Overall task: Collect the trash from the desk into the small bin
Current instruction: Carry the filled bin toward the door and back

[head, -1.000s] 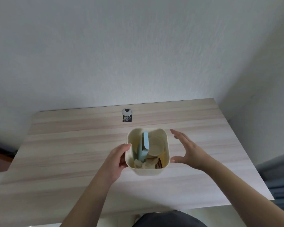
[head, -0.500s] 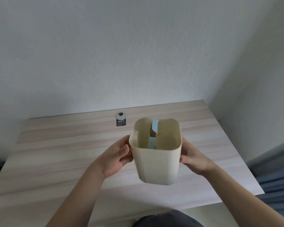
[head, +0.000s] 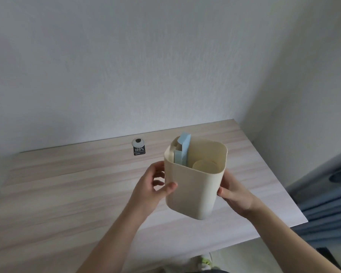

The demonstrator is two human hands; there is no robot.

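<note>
Left hand (head: 153, 187): grips the bin's left side, thumb pressed on the near wall, fingers curled round toward the far side.
Right hand (head: 235, 196): holds the bin's right side, thumb on the near wall, fingers hidden behind it.
Bin (head: 193, 186): small, cream, with rounded corners; held between both hands above the surface and tilted, with its base toward the person and its mouth leaning away.
Box (head: 182, 151): pale blue, flat, standing on end inside the bin at its left, its top poking above the rim.
Cup (head: 206, 166): cream, round, inside the bin to the right of the box, only its rim showing.
Surface (head: 77, 190): pale wood grain, spread under the bin and both forearms.
Sticker (head: 139, 151): black with "100%" in white, lying near the far edge, left of the bin.
Grommet (head: 138, 142): round, grey-white, touching the sticker's far side.
Wall (head: 146, 66): plain white, behind the surface.
</note>
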